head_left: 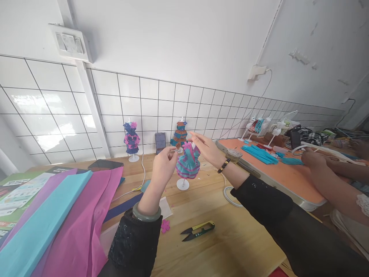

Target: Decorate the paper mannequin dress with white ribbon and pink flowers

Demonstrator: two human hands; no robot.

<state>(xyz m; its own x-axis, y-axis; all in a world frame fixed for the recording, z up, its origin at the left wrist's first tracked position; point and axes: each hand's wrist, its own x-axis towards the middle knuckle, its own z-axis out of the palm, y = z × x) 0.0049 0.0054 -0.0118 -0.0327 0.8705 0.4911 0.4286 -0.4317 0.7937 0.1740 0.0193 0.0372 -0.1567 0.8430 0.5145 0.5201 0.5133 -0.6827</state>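
Observation:
A small dress form stands on a round white base on the wooden table, wearing a turquoise dress (188, 167) with pink trim and ruffled tiers. My left hand (165, 167) is at its left side, thumb and fingers pinched close to the neckline; whatever they may hold is too small to make out. On the other side, my right hand (206, 150) has its fingers stretched out flat beside the top of the form, partly covering it. Thread snips (198, 231) with a yellow and dark handle lie on the table in front. A pink felt flower (165, 226) lies left of them.
Two more dressed forms, one in a navy and pink dress (132, 138), one in an orange and teal dress (180, 134), stand by the tiled wall. Coloured sheets (77, 223) cover the left side. Another person's hand (315, 161) is over the orange table (288, 181) at right.

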